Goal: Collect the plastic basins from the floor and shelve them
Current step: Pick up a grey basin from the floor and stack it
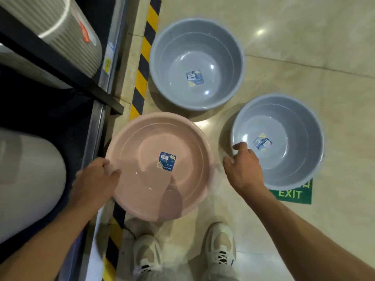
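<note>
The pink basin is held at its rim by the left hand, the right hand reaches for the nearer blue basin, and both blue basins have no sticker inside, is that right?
Not quite. In the head view, each blue basin has a sticker on its bottom: the farther one and the nearer one. The rest holds: the left hand grips the pink basin at its rim, and the right hand reaches for the nearer blue basin.

Pink basin (160,167), upright, label inside, near the shelf edge. Two grey-blue basins upright on the floor: big one (196,63) behind, smaller one (278,140) right.
</note>
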{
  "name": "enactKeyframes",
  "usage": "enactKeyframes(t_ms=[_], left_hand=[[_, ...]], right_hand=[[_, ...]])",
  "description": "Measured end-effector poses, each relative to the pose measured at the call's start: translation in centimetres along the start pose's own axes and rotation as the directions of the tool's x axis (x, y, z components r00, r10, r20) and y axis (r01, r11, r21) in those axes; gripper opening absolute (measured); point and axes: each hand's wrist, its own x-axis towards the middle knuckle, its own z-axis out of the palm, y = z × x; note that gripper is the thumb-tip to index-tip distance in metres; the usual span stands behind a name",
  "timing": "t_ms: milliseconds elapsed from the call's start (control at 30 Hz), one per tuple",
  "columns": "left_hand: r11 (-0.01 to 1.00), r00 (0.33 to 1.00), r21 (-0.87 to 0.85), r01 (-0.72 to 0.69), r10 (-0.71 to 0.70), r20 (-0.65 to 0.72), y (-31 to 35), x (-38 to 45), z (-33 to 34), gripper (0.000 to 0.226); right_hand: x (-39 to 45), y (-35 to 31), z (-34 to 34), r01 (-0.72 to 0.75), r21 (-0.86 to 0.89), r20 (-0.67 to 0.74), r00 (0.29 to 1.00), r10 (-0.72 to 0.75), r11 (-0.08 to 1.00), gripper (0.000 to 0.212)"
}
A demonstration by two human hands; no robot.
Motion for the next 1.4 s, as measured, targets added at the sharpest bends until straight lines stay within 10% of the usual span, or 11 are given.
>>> enactKeyframes(t_ms=[367,567,1000,1400], left_hand=[[0.982,0.928,-0.116,-0.15,0.181,0.327,23.0,-4.7,0.7,0.016],[0.98,0.942,0.008,-0.2,0.19,0.276,32.1,-3.7,9.2,0.061],[0.979,0.944,0.105,-0.174,0.136,0.299,30.8,3.4,19.3,0.063],[0.973,0.937,-0.195,-0.121,0.177,0.302,29.4,3.6,22.8,0.043]], right_hand=[[0.8,10.5,-18.4,-0.25,0.187,-0.087,0.959,0.269,0.95,0.043],[6.1,19.9,-23.2,-0.32,0.13,-0.059,0.942,0.33,0.938,0.048],[13.2,27.4,-13.3,-0.514,0.174,0.128,0.858,0.498,0.84,0.061],[14.0,27.1,-9.3,-0.526,0.116,0.074,0.85,0.521,0.842,0.036]])
